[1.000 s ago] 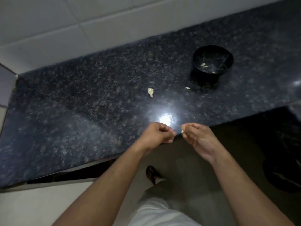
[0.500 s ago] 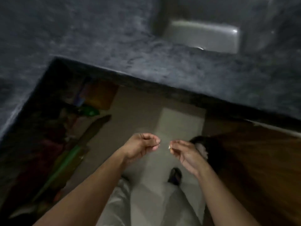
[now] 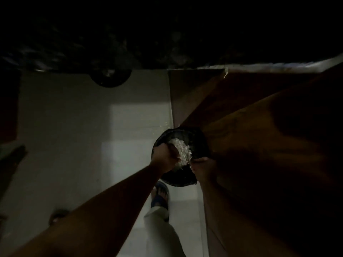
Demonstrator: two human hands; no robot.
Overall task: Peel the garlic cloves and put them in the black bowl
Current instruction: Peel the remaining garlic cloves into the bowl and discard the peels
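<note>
the picture is very dark. a black bin lined with a bag stands on the floor, beside a brown cupboard. white garlic skins lie in the bin. the left hand is over the bin with its grip curled tight; what it holds i cannot tell. the right hand is at the bin's near edge, its grip too dark to tell. a foot in a blue sandal stands just behind the bin. the dark bench is far above it.

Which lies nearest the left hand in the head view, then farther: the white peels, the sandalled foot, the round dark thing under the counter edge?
1. White peels, beside the left hand.
2. Sandalled foot, below.
3. Round dark thing, up left.
</note>
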